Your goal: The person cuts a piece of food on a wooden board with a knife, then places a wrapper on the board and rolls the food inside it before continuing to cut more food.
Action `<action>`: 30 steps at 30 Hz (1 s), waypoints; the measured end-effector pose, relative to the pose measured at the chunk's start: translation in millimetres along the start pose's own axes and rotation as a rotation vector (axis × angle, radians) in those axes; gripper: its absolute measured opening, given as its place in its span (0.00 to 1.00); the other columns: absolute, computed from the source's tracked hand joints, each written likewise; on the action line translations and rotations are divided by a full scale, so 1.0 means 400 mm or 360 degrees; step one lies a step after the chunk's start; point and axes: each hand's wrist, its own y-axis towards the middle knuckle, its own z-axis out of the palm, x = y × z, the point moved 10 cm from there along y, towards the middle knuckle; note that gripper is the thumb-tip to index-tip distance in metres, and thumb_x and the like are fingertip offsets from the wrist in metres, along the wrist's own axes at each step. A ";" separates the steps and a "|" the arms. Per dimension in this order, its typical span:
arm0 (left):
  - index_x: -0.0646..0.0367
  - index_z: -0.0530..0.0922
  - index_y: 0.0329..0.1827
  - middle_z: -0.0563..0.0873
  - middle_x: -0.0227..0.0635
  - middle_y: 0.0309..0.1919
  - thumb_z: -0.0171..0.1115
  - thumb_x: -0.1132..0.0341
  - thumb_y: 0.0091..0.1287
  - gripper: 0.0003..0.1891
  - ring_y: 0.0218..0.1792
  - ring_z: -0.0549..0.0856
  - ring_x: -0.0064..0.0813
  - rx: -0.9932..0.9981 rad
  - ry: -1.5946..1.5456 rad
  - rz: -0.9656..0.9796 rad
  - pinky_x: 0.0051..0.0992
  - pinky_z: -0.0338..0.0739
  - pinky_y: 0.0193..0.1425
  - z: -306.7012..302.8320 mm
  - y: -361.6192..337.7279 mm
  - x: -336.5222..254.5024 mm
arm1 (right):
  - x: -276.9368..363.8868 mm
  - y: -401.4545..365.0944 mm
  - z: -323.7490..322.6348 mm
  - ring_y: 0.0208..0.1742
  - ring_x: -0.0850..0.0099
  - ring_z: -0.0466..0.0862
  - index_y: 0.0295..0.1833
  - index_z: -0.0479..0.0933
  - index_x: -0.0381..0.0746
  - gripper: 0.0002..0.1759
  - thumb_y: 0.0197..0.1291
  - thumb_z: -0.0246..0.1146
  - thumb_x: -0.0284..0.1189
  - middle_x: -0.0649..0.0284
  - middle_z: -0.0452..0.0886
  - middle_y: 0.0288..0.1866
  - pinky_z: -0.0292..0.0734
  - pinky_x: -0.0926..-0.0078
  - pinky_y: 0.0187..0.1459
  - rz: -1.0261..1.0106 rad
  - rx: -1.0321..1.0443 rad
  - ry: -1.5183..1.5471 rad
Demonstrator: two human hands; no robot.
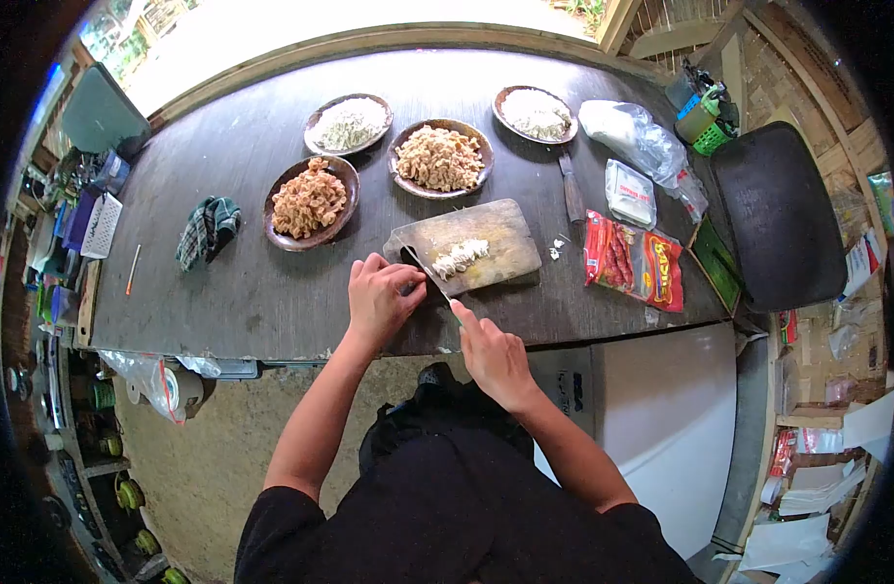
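Observation:
My right hand (496,355) is closed round the handle of a knife (428,273), whose blade points up and left along the near left edge of a wooden cutting board (510,243). My left hand (381,300) is beside the board's left corner, its fingers curled near the blade; what they pinch, if anything, is too small to tell. Chopped white pieces (461,257) lie in a small heap on the board. A few white bits (557,249) are on the table to its right.
Behind the board are bowls of brown crispy food (439,158) (311,200) and plates of white shreds (350,124) (536,114). A second knife (572,190), a red packet (634,261) and plastic bags (637,136) lie right. A checked cloth (209,232) lies left.

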 end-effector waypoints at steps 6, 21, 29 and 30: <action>0.46 0.92 0.32 0.94 0.18 0.37 0.78 0.60 0.55 0.05 0.39 0.80 0.28 -0.0009 -0.0009 0.0013 0.30 0.71 0.50 0.001 -0.002 -0.001 | -0.004 -0.036 -0.026 0.30 0.44 0.86 0.79 0.68 0.53 0.29 0.74 0.60 0.31 0.50 0.81 0.31 0.83 0.44 0.33 -0.0015 -0.0027 0.0086; 0.47 0.92 0.34 0.94 0.19 0.38 0.78 0.62 0.56 0.05 0.38 0.81 0.28 -0.0003 -0.0129 -0.0030 0.30 0.73 0.50 0.009 -0.007 0.011 | -0.012 -0.004 -0.019 0.37 0.41 0.86 0.76 0.68 0.51 0.28 0.73 0.61 0.28 0.46 0.85 0.37 0.81 0.42 0.37 0.0071 0.0027 0.0122; 0.46 0.91 0.35 0.94 0.18 0.40 0.78 0.62 0.58 0.04 0.40 0.81 0.28 0.0024 -0.0098 0.0061 0.30 0.73 0.51 0.022 0.002 -0.004 | -0.101 0.016 -0.061 0.40 0.40 0.87 0.77 0.66 0.52 0.27 0.76 0.59 0.32 0.45 0.87 0.40 0.82 0.41 0.41 0.0166 -0.0109 0.0151; 0.46 0.91 0.35 0.94 0.18 0.40 0.78 0.62 0.58 0.04 0.40 0.81 0.28 0.0021 -0.0100 0.0065 0.30 0.73 0.51 0.021 0.004 -0.008 | -0.104 0.023 -0.080 0.41 0.40 0.87 0.77 0.67 0.51 0.26 0.77 0.58 0.32 0.43 0.87 0.42 0.82 0.42 0.41 0.0141 -0.0173 0.0210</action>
